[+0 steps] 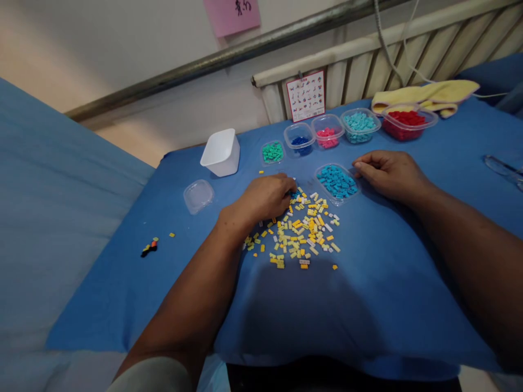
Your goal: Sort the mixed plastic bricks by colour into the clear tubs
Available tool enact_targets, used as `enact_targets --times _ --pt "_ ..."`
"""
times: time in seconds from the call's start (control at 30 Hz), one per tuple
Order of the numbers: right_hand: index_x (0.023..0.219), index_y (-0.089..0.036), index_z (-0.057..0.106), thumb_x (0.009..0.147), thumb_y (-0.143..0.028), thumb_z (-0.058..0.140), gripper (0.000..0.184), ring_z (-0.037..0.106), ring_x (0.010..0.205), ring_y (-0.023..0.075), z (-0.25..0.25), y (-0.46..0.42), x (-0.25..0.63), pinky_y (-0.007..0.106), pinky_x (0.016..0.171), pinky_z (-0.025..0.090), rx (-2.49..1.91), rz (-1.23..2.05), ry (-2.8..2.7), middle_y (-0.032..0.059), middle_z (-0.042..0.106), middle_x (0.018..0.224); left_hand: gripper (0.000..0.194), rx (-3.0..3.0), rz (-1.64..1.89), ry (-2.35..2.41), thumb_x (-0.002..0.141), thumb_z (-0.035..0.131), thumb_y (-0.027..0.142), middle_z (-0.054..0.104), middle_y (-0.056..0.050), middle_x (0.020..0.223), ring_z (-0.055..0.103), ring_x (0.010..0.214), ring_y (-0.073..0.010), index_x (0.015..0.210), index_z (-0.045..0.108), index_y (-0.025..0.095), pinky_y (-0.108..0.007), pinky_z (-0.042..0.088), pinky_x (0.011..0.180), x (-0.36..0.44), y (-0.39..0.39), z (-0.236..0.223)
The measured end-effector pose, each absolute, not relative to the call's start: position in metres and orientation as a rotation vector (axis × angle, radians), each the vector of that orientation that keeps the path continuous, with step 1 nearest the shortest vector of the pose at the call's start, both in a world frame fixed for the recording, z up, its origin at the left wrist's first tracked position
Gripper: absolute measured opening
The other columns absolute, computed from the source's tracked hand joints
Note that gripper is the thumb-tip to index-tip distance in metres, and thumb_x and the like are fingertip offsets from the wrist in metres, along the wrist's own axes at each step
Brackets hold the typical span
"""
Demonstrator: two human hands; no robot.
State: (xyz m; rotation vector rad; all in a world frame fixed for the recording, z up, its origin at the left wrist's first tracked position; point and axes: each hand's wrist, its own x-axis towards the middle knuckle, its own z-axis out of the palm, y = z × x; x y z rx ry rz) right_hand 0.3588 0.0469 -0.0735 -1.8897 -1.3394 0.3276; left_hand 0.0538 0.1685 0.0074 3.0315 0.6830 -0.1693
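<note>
My left hand (267,196) is curled palm down at the upper left of a loose pile of small yellow and white toy bricks (306,228). A few blue bricks (296,193) show at its fingertips, partly covered by the fingers. To the right, a clear plastic tub (337,184) is filled with blue bricks. Beside its right rim rests my right hand (388,171), thumb and fingers drawn together; whether anything small is between them cannot be made out.
Behind stand tubs of green (273,153), dark blue (300,140), pink (327,133), light blue (360,125) and red bricks (406,121). A white container (221,153), a clear lid-like tray (198,196) and a small black assembled piece (149,249) lie left. A yellow cloth (425,97) lies back right.
</note>
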Motion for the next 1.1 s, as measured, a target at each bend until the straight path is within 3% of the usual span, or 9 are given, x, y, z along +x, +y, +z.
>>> enact_targets --times 0.23,0.5,0.67,0.93,1.1 --pt "0.093 -0.030 0.084 0.096 -0.042 0.067 0.020 0.077 0.081 0.0283 -0.074 0.046 0.358 0.043 0.079 0.058 -1.876 0.303 -1.349 0.0039 0.085 0.088 0.015 2.970 -0.204 0.796 0.097 0.061 0.020 0.076 -0.007 0.108 0.067 0.089 -0.0259 0.108 0.071 0.019 -0.038 0.040 0.070 0.054 0.169 0.010" --pt "0.089 -0.031 0.083 0.095 -0.047 0.067 0.023 0.075 0.076 0.0275 -0.070 0.046 0.359 0.042 0.073 0.057 -1.887 0.310 -1.366 0.0038 0.085 0.085 0.032 2.995 -0.186 0.744 0.101 0.057 0.020 0.076 -0.009 0.123 0.071 0.103 -0.0278 0.129 0.073 0.020 -0.037 0.046 0.078 0.054 0.168 0.009" --pt "0.091 -0.031 0.083 0.095 -0.047 0.068 0.023 0.076 0.079 0.0285 -0.069 0.045 0.358 0.043 0.076 0.057 -1.875 0.334 -1.359 0.0046 0.086 0.088 0.023 3.006 -0.235 0.771 0.100 0.059 0.022 0.077 -0.010 0.115 0.070 0.098 -0.0283 0.115 0.076 0.018 -0.037 0.045 0.075 0.054 0.171 0.009" --pt "0.090 -0.031 0.082 0.095 -0.046 0.067 0.022 0.075 0.078 0.0277 -0.069 0.048 0.359 0.042 0.076 0.056 -1.868 0.336 -1.357 0.0036 0.086 0.087 0.016 2.669 0.222 0.862 0.095 0.068 0.018 0.078 -0.004 0.098 0.068 0.082 -0.0201 0.109 0.076 0.016 -0.032 0.044 0.071 0.075 0.170 0.015" --pt "0.090 -0.031 0.082 0.095 -0.045 0.066 0.022 0.077 0.081 0.0278 -0.068 0.049 0.358 0.042 0.079 0.057 -1.851 0.327 -1.366 0.0031 0.086 0.088 0.007 2.538 0.251 0.878 0.091 0.070 0.013 0.076 -0.004 0.088 0.068 0.079 -0.0195 0.094 0.076 0.015 -0.033 0.045 0.068 0.127 0.184 0.008"
